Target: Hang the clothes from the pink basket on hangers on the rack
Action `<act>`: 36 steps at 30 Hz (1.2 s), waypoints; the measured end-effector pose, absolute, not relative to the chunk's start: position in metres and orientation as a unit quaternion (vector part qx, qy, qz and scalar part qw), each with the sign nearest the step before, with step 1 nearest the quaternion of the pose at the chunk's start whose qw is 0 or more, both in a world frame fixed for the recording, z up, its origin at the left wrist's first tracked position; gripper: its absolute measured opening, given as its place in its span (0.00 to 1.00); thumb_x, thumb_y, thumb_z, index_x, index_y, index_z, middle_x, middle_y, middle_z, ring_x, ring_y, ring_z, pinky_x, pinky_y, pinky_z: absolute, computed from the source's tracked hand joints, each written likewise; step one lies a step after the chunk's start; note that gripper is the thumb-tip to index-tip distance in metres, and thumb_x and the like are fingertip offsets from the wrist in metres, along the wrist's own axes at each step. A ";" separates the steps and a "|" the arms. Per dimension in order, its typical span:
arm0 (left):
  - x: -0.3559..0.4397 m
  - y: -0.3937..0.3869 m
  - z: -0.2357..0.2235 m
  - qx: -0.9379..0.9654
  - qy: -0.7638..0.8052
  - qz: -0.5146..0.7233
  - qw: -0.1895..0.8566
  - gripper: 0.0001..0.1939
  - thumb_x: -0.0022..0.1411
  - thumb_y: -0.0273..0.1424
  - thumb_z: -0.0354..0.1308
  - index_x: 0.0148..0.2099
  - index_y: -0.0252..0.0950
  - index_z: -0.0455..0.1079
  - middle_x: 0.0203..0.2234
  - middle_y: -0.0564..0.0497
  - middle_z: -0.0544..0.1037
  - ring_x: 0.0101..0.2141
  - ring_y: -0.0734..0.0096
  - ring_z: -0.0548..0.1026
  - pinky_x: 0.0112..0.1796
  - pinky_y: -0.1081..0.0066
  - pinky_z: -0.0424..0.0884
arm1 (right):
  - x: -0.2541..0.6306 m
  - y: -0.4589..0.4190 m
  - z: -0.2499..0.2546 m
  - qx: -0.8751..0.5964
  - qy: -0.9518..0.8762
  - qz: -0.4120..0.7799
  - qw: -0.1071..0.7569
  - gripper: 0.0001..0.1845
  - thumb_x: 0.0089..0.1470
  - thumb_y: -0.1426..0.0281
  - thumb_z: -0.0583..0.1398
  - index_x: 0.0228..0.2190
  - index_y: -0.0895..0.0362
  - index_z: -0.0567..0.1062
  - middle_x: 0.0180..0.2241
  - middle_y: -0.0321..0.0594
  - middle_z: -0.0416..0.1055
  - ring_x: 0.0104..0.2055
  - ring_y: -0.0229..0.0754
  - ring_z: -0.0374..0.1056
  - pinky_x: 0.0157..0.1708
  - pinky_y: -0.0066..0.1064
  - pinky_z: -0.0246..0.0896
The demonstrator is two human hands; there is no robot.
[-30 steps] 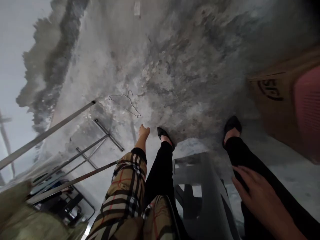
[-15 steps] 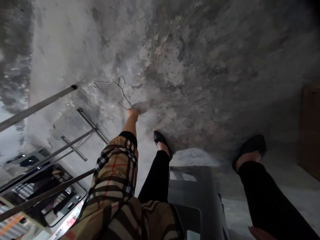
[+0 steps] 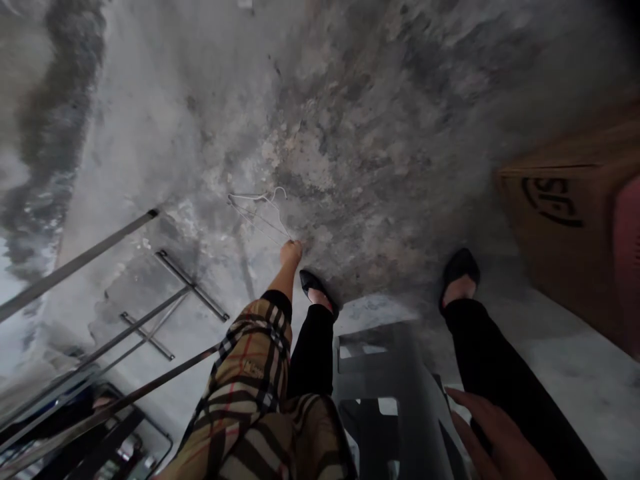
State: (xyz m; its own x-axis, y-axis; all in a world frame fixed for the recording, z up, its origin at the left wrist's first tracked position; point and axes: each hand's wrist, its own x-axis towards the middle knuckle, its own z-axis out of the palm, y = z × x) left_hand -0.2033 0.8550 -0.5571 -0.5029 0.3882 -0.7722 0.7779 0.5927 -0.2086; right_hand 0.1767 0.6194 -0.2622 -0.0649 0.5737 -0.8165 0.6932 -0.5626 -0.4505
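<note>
Holding the wire hanger [image 3: 245,196] by one end in the left grip [image 3: 291,251]

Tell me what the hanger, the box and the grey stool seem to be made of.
The hanger looks like metal wire, thin and pale; a plastic coating is possible. The box seems to be cardboard, matte brown with dark print. The grey stool is probably moulded plastic, smooth with rounded cut-outs.

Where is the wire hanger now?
In the head view, left of centre, the wire hanger is in the left hand, above the floor.
</note>
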 end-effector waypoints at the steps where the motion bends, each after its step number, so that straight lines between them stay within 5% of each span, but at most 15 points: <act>1: -0.189 0.848 -0.544 0.357 0.821 -0.280 0.345 0.18 0.66 0.38 0.56 0.54 0.35 0.68 0.50 0.44 0.73 0.47 0.62 0.73 0.47 0.57 0.73 | 0.177 0.617 -0.263 0.685 0.461 -0.561 0.059 0.19 0.60 0.56 0.52 0.45 0.49 0.76 0.43 0.41 0.78 0.44 0.48 0.75 0.39 0.40 0.76; 6: -0.130 0.815 -0.452 0.408 0.816 -0.238 0.334 0.18 0.68 0.40 0.53 0.54 0.35 0.68 0.49 0.44 0.74 0.48 0.62 0.73 0.50 0.55 0.71 | 0.171 0.613 -0.270 0.718 0.421 -0.551 0.065 0.24 0.60 0.57 0.49 0.48 0.53 0.76 0.45 0.45 0.76 0.48 0.52 0.72 0.48 0.47 0.71; 11: -0.095 0.784 -0.330 0.489 0.762 -0.181 0.384 0.22 0.71 0.35 0.35 0.47 0.39 0.71 0.42 0.43 0.77 0.46 0.62 0.75 0.49 0.63 0.69 | 0.179 0.627 -0.267 0.751 0.421 -0.510 -0.014 0.27 0.61 0.58 0.49 0.56 0.57 0.69 0.50 0.49 0.72 0.54 0.53 0.68 0.55 0.48 0.64; 17: -0.090 0.764 -0.179 0.586 0.613 -0.194 0.493 0.20 0.63 0.47 0.44 0.32 0.42 0.71 0.27 0.50 0.77 0.32 0.62 0.75 0.35 0.67 0.67 | 0.186 0.638 -0.229 0.774 0.486 -0.376 -0.151 0.37 0.59 0.54 0.54 0.62 0.65 0.58 0.62 0.60 0.58 0.65 0.56 0.55 0.62 0.50 0.53; 22: -0.090 0.777 -0.083 0.641 0.441 -0.283 0.560 0.25 0.60 0.50 0.52 0.19 0.38 0.63 0.15 0.55 0.62 0.21 0.73 0.60 0.25 0.71 0.53 | 0.184 0.621 -0.164 0.728 0.549 -0.361 -0.192 0.42 0.55 0.54 0.60 0.63 0.63 0.58 0.64 0.58 0.56 0.67 0.58 0.49 0.62 0.51 0.50; 26: -0.062 0.795 -0.032 0.716 0.308 -0.337 0.528 0.25 0.63 0.48 0.52 0.21 0.37 0.67 0.16 0.56 0.63 0.21 0.76 0.59 0.25 0.72 0.52 | 0.198 0.588 -0.108 0.649 0.575 -0.439 -0.235 0.25 0.59 0.57 0.59 0.54 0.55 0.71 0.49 0.47 0.74 0.52 0.49 0.69 0.55 0.45 0.58; 29: -0.020 0.808 -0.008 0.802 0.226 -0.304 0.462 0.21 0.64 0.47 0.53 0.28 0.40 0.76 0.20 0.54 0.71 0.24 0.75 0.68 0.27 0.74 0.57 | 0.221 0.568 -0.077 0.634 0.569 -0.405 -0.332 0.18 0.63 0.59 0.55 0.47 0.54 0.76 0.38 0.43 0.78 0.38 0.43 0.73 0.44 0.37 0.64; 32: 0.039 0.817 0.001 0.877 0.170 -0.166 0.416 0.18 0.65 0.48 0.53 0.40 0.43 0.79 0.31 0.50 0.77 0.33 0.70 0.74 0.36 0.72 0.66 | 0.248 0.553 -0.053 0.671 0.506 -0.339 -0.422 0.18 0.65 0.61 0.51 0.37 0.54 0.79 0.30 0.40 0.78 0.30 0.39 0.72 0.34 0.31 0.66; 36: 0.137 0.824 -0.014 0.896 0.208 0.060 0.388 0.21 0.62 0.46 0.58 0.53 0.42 0.74 0.49 0.44 0.74 0.50 0.60 0.71 0.52 0.60 0.67 | 0.278 0.523 -0.038 0.786 0.340 -0.308 -0.414 0.24 0.63 0.56 0.51 0.29 0.55 0.80 0.23 0.38 0.76 0.24 0.40 0.72 0.26 0.27 0.66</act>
State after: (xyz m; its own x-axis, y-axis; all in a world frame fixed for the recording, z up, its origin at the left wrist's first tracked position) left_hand 0.1367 0.8243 -0.0138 0.9062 0.4194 -0.0542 0.3263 -0.6118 0.7206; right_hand 0.2781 0.5229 -0.0375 0.5782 0.7902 -0.2030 0.2795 -0.4256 -0.8607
